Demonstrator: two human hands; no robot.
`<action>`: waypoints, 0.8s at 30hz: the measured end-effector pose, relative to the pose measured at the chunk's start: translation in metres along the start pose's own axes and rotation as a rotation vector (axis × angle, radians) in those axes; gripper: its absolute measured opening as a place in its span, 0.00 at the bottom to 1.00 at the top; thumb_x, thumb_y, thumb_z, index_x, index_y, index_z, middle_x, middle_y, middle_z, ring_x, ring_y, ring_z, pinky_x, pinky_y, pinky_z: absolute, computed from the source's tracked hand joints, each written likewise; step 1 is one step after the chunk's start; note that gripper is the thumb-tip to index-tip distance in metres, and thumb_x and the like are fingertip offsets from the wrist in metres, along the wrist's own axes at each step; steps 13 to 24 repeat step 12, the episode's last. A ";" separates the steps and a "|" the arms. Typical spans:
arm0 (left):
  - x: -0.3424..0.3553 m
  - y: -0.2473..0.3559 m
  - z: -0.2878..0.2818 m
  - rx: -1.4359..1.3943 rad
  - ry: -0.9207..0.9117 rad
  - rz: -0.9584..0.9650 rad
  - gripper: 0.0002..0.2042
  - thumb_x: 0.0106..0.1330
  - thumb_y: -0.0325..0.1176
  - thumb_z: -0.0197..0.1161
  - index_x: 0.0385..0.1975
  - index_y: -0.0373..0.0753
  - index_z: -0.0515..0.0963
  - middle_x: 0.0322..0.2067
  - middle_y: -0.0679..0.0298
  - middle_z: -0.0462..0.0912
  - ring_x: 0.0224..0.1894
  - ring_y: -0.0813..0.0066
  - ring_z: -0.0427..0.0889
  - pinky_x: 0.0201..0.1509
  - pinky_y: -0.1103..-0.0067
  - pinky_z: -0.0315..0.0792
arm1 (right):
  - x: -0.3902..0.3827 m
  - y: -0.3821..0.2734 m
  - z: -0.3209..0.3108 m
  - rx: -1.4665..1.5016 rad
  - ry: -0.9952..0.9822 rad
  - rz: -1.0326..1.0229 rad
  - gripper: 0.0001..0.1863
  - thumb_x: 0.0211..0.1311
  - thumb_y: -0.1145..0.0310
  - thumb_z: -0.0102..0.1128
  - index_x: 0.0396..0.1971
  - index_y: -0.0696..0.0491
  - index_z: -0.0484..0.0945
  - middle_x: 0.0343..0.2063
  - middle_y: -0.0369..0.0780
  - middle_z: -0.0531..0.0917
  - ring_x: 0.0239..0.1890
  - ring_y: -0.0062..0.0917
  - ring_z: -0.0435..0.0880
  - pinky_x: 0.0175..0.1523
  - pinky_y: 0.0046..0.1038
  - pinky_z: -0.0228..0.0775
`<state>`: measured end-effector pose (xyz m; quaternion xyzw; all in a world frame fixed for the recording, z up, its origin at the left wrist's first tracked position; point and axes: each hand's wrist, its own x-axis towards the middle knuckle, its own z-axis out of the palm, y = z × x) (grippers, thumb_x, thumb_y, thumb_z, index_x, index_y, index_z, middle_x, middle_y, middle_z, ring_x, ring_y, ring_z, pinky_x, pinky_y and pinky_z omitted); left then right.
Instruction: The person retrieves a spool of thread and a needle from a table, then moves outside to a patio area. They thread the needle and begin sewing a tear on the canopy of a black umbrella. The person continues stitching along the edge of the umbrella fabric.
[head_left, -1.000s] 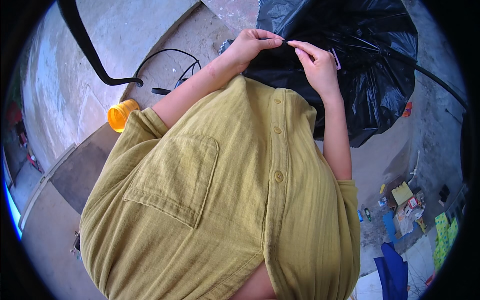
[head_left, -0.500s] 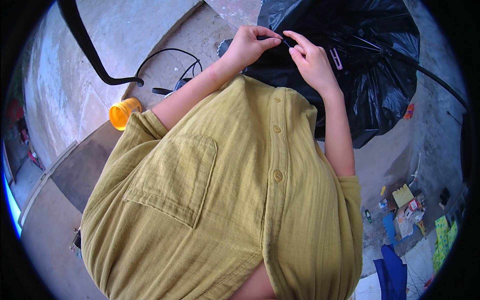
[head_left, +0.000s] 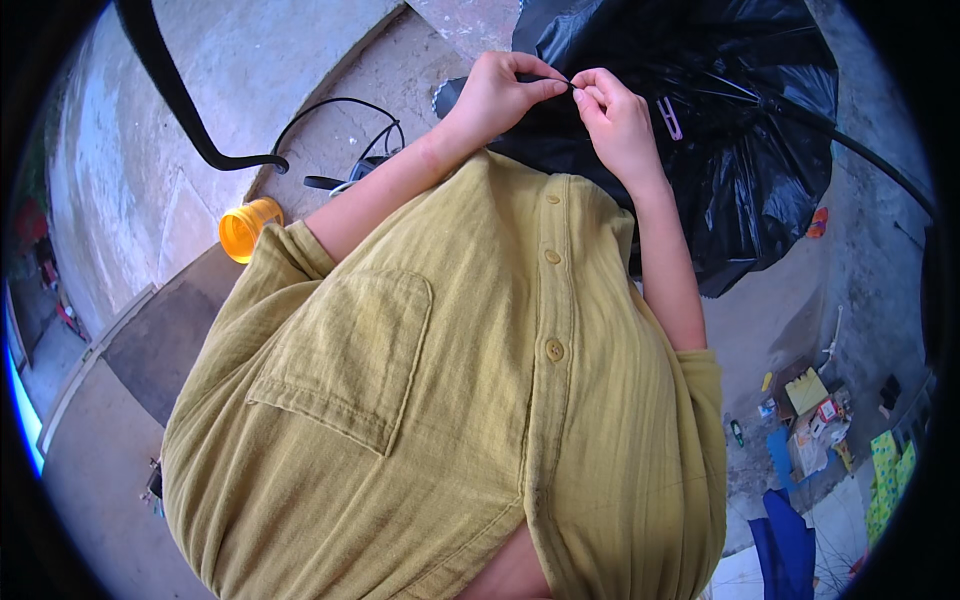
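My left hand (head_left: 503, 97) pinches a thin dark strand (head_left: 571, 84) between thumb and forefinger. From the other side my right hand (head_left: 616, 118) has closed its thumb and fingertips on the same strand, close to the left fingertips. It is too small for me to tell whether it is thread or cord. Both hands are over a large black plastic sheet or bag (head_left: 760, 190), spread out in front of me. A narrow lilac clip-like object (head_left: 669, 118) lies on the black plastic, just right of my right hand.
An orange-yellow plastic cup (head_left: 245, 229) is beside my left elbow. A black cable (head_left: 350, 102) loops on the concrete near my left forearm. Cardboard and litter (head_left: 815, 420) lie at the right, near blue cloth (head_left: 783, 545). A black strap (head_left: 175, 90) hangs at upper left.
My right hand's forefinger has curled in from its raised position, and its fingertips have closed on the strand next to my left fingers. The left hand has hardly moved.
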<state>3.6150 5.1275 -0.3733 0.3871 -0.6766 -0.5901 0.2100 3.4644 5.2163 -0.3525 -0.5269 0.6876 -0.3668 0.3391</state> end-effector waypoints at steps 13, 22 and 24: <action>0.010 0.004 -0.004 -0.081 -0.123 -0.192 0.12 0.53 0.37 0.69 0.31 0.34 0.83 0.25 0.67 0.81 0.29 0.85 0.74 0.37 0.86 0.68 | 0.004 0.006 -0.027 0.373 -0.257 0.199 0.08 0.63 0.74 0.49 0.38 0.57 0.76 0.15 0.31 0.71 0.19 0.10 0.67 0.26 0.15 0.61; 0.010 0.004 -0.004 -0.081 -0.123 -0.192 0.12 0.53 0.37 0.69 0.31 0.34 0.83 0.25 0.67 0.81 0.29 0.85 0.74 0.37 0.86 0.68 | 0.004 0.006 -0.027 0.373 -0.257 0.199 0.08 0.63 0.74 0.49 0.38 0.57 0.76 0.15 0.31 0.71 0.19 0.10 0.67 0.26 0.15 0.61; 0.010 0.004 -0.004 -0.081 -0.123 -0.192 0.12 0.53 0.37 0.69 0.31 0.34 0.83 0.25 0.67 0.81 0.29 0.85 0.74 0.37 0.86 0.68 | 0.004 0.006 -0.027 0.373 -0.257 0.199 0.08 0.63 0.74 0.49 0.38 0.57 0.76 0.15 0.31 0.71 0.19 0.10 0.67 0.26 0.15 0.61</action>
